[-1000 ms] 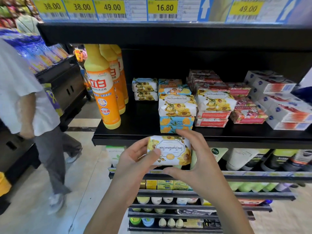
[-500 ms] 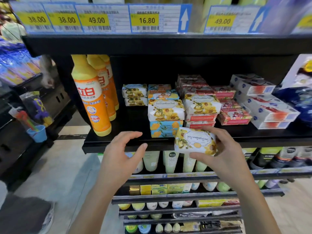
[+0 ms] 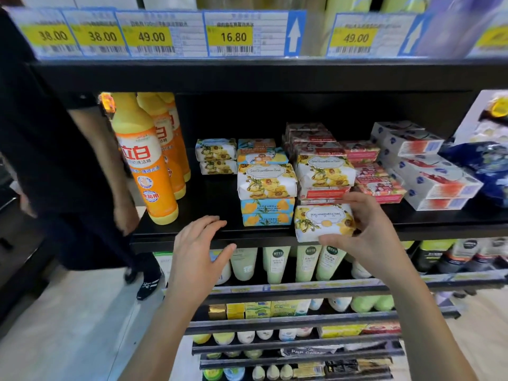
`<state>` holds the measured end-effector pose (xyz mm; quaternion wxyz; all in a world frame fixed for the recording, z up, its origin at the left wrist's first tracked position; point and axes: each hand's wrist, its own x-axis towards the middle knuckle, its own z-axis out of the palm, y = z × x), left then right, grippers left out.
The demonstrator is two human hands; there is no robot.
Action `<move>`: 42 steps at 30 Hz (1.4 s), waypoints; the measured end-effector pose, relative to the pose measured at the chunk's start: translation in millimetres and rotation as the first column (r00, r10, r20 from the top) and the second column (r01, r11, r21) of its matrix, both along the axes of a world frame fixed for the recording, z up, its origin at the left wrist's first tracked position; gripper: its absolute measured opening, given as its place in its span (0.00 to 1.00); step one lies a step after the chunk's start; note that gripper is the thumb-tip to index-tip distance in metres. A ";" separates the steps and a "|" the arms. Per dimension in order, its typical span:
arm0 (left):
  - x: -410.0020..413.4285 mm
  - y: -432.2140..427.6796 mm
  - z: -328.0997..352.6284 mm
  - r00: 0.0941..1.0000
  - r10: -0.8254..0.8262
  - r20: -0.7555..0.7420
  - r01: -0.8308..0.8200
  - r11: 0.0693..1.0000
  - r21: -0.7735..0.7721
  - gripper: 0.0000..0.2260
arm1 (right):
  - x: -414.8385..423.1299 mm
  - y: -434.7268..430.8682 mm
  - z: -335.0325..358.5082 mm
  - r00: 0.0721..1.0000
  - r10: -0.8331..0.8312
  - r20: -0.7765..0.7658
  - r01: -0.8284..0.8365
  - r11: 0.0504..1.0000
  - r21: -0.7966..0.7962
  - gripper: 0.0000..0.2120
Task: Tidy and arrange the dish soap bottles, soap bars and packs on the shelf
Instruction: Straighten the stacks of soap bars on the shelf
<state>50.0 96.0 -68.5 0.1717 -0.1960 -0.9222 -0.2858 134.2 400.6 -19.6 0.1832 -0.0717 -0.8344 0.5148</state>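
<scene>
Soap bar (image 3: 324, 222) in right hand (image 3: 373, 237)

Matt paper wraps the soap bar (image 3: 324, 222); glossy orange plastic bottles (image 3: 145, 163) on a smooth black shelf (image 3: 220, 232).

We hold a yellow-flowered soap bar (image 3: 324, 222) in our right hand (image 3: 376, 237) at the black shelf's (image 3: 211, 196) front edge, before stacked soap bars (image 3: 266, 182); our left hand (image 3: 200, 243) hovers open alongside, orange dish soap bottles (image 3: 145, 166) standing farther left

On the shelf (image 3: 211, 198): dish soap bottles (image 3: 148, 171) left, soap bar stacks (image 3: 266, 182) centre (more behind), boxed packs (image 3: 434, 177) right.
</scene>
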 end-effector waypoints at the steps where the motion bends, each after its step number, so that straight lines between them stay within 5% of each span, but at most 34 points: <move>1: 0.1 -0.3 -0.7 1.000 -0.004 -0.002 0.004 1.000 0.006 0.22 | -2.2 -0.8 -1.1 1.000 -0.015 -0.009 0.014 1.000 -0.025 0.42; 13: -0.3 0.6 -6.2 1.000 -0.003 -0.020 0.004 1.000 0.030 0.21 | -0.1 -4.1 -15.9 0.977 -0.210 -0.035 0.212 0.973 0.092 0.42; 17: -0.7 0.5 -7.0 1.000 0.005 -0.024 -0.004 1.000 0.031 0.21 | 10.7 5.2 -22.4 0.984 -0.176 0.010 0.164 0.935 0.314 0.48; 23: -0.3 -0.7 -4.0 1.000 -0.012 -0.005 0.012 0.999 0.050 0.19 | 9.3 21.1 -38.9 0.974 -0.227 -0.021 0.198 0.793 0.576 0.33; 29: -8.2 -1.3 20.3 1.000 -0.009 -0.005 0.009 0.996 0.093 0.14 | 6.8 25.7 -40.8 0.961 -0.265 -0.084 0.265 0.779 0.568 0.32; 42: -142.1 44.0 87.5 1.000 0.004 -0.026 -0.005 1.000 -0.022 0.24 | 5.5 26.0 -40.6 0.963 -0.262 -0.066 0.260 0.829 0.495 0.31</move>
